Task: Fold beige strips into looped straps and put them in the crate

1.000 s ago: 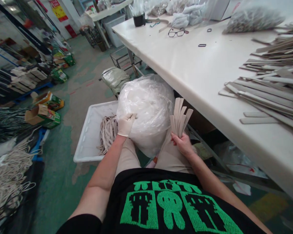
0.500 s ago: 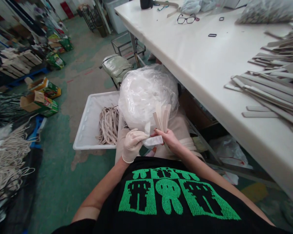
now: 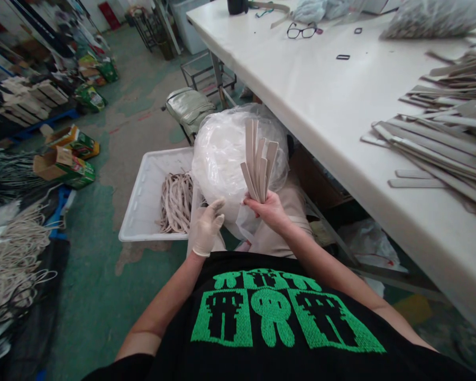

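My right hand (image 3: pixel 270 210), bare, is closed around the lower ends of several flat beige strips (image 3: pixel 258 159), which fan upward at uneven heights. My left hand (image 3: pixel 209 228) wears a pale thin glove; its thumb and forefinger stand apart with nothing visible between them. Behind both hands, a large clear plastic bag (image 3: pixel 222 153) with white contents bulges up over my lap. A translucent fold of plastic (image 3: pixel 246 221) hangs just below the right hand. Left of the bag, a white plastic bin (image 3: pixel 137 198) contains a heap of long beige strips (image 3: pixel 175 203).
The white table (image 3: pixel 301 90) runs along my right, its edge close to my right arm. On it lie piled beige strips (image 3: pixel 432 145), eyeglasses (image 3: pixel 301 30), a black buckle (image 3: pixel 343 57) and a filled plastic bag (image 3: pixel 432 21). Tangled cords (image 3: pixel 16 259) lie at far left.
My left hand has moved left and down, away from the strips, its fingers parting. The right hand has risen slightly with the bundle, which now stands taller; the white folded piece between the hands no longer shows.
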The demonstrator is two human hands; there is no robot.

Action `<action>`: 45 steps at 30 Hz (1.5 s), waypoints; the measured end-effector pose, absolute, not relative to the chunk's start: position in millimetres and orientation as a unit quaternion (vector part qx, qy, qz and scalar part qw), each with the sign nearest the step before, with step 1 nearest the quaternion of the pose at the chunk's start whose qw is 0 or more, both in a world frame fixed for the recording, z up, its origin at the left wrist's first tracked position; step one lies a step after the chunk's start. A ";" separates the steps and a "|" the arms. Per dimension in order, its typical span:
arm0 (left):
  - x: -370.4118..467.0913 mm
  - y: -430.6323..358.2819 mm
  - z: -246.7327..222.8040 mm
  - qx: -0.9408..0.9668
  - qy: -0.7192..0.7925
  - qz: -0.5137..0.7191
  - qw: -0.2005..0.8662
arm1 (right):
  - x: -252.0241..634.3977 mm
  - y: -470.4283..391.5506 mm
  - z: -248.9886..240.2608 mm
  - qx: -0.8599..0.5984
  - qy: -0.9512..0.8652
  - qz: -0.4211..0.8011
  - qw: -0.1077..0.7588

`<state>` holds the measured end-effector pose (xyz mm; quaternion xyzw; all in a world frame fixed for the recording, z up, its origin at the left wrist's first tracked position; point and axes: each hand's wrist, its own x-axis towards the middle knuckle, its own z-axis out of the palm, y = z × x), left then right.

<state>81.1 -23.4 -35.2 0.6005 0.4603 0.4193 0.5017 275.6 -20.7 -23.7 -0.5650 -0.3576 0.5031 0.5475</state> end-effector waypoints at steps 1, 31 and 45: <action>86.0 -20.0 -35.6 0.587 0.449 0.399 0.543 | 275.0 -19.3 -25.0 -0.566 -0.365 0.501 0.544; 36.5 -17.6 -39.9 0.381 0.433 0.275 0.770 | 280.2 -24.8 -49.3 -0.540 -0.382 0.544 0.516; -81.5 19.0 17.0 0.057 0.421 0.723 0.545 | 266.2 -52.7 -41.0 -0.552 -0.415 0.609 0.391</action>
